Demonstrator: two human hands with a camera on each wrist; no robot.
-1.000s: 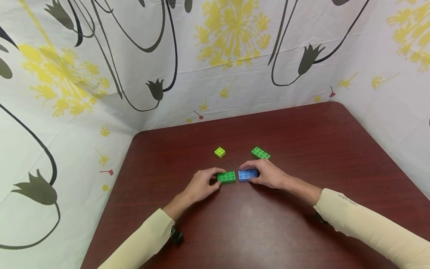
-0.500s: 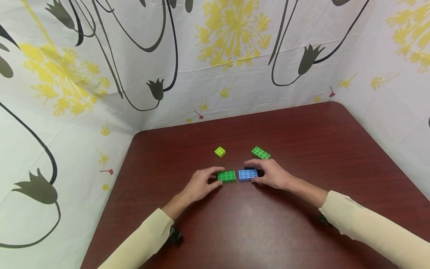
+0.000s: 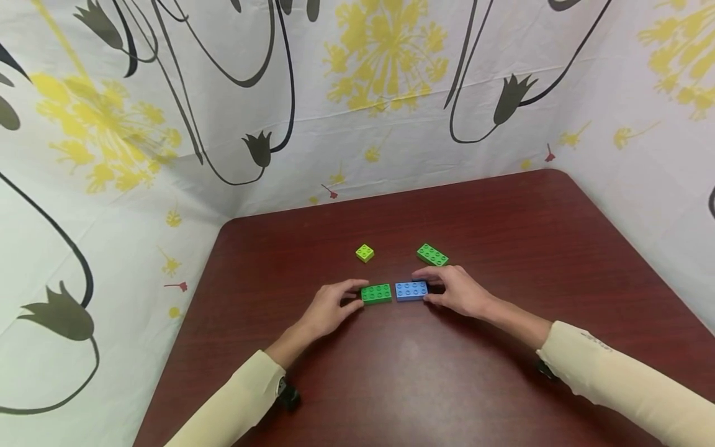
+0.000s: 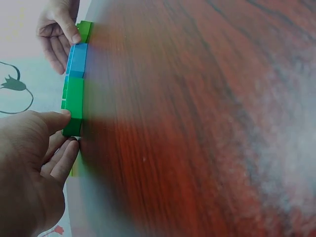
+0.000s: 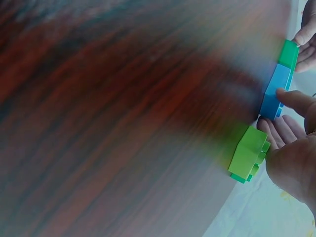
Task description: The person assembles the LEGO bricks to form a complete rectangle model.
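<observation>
A green toy building brick (image 3: 376, 293) and a blue one (image 3: 411, 290) lie end to end on the dark red table (image 3: 424, 379), with a narrow gap between them in the head view. My left hand (image 3: 329, 308) is at the green brick's left end, thumb and fingers spread apart. At the blue brick's right end is my right hand (image 3: 459, 292), its thumb (image 5: 291, 100) near the brick's side and its fingers apart. Whether the fingertips still touch either brick is hard to tell. Neither hand grips a brick.
Behind the two bricks lie a small lime brick (image 3: 365, 252) and another green brick (image 3: 432, 254), the latter just beyond my right hand. White patterned cloth (image 3: 391, 143) borders the table's back and sides.
My right hand has slid right along the blue brick to its end, its fingers loosening. My left hand has drawn slightly left from the green brick. The bricks stay in place.
</observation>
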